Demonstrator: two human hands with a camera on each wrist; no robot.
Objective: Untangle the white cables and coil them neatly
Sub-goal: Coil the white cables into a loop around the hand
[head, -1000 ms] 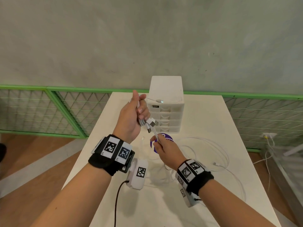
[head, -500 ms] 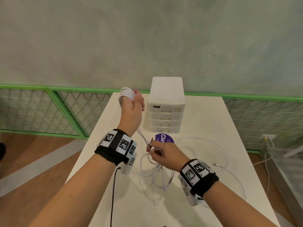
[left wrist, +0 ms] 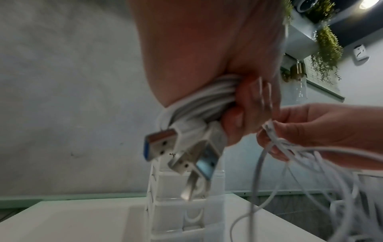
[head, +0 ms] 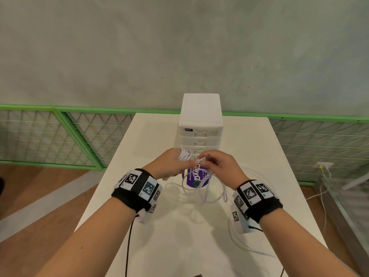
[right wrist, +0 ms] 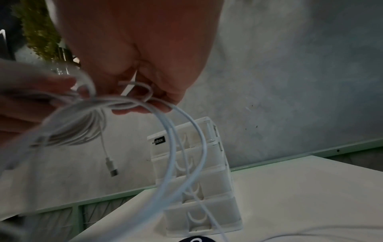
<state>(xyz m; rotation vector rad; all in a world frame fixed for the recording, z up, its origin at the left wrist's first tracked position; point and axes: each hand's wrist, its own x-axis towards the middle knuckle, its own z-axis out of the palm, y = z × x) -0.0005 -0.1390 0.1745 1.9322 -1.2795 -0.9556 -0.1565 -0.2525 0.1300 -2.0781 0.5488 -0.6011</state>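
Several turns of white cable (head: 184,155) are wound round the fingers of my left hand (head: 188,163), which grips that coil (left wrist: 207,96). Two USB plugs (left wrist: 165,144) stick out below the coil. My right hand (head: 202,159) is just to the right, almost touching the left, and pinches a bunch of loose cable strands (left wrist: 273,137). From its fingers (right wrist: 136,109) the strands hang in loops (head: 201,193) down to the white table (head: 259,148). A small connector (right wrist: 111,166) dangles from the bunch.
A white drawer unit (head: 199,120) stands just behind the hands, with a purple round sticker (head: 194,179) on the table in front of it. More white cable (head: 236,239) lies along the table's right side. Green mesh fencing (head: 79,136) runs behind the table.
My left hand, with the coil on it, came down from beside the drawer unit's top and met the right hand. The right hand rose slightly, lifting the loose loops.
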